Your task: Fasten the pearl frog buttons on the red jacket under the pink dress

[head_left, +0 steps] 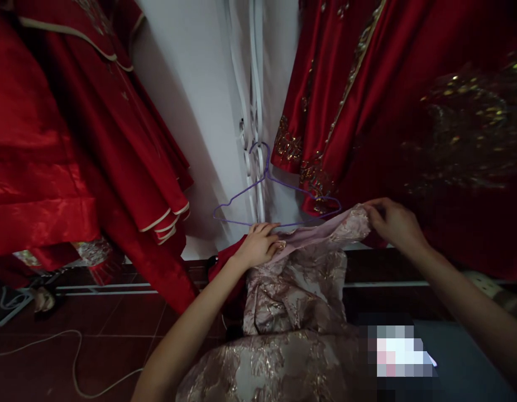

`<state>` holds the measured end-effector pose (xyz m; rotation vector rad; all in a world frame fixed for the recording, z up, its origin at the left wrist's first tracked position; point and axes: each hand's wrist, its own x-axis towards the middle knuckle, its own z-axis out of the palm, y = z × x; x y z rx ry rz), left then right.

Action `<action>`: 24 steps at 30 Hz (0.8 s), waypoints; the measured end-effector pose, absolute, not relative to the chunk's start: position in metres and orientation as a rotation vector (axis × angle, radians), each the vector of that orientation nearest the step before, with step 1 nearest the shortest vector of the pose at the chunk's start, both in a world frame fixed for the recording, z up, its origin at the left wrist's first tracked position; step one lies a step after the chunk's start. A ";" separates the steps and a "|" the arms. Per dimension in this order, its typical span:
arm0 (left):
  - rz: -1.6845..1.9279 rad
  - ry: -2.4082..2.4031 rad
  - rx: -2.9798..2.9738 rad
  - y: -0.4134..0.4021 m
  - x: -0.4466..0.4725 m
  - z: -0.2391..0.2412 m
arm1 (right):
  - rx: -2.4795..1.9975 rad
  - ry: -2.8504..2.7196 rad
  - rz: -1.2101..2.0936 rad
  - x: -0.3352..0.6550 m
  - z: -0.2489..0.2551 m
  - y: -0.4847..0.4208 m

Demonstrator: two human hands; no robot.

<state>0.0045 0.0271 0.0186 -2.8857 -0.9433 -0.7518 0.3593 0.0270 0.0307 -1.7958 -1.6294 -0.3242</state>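
So, left hand [258, 247] and right hand [392, 220] both grip the dress [298, 296] near the hanger [267, 170], probably keeping its edge taut, dim though.

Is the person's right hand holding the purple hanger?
No, the right hand grips an edge of the shiny patterned garment, apart from the purple hanger.

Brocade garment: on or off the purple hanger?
Off: the purple hanger shows bare shoulders; left hand and right hand hold the brocade garment by its edge.
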 end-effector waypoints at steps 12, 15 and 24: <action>-0.832 -0.941 -2.999 0.020 0.004 0.025 | -1.463 -1.592 -0.329 0.296 0.058 0.034; -0.897 -0.942 -3.023 0.017 0.014 0.024 | -1.390 -1.684 -0.241 0.263 0.066 0.038; -1.742 -1.655 -2.629 0.029 -0.035 0.014 | -1.435 -1.697 -0.104 0.252 0.064 0.048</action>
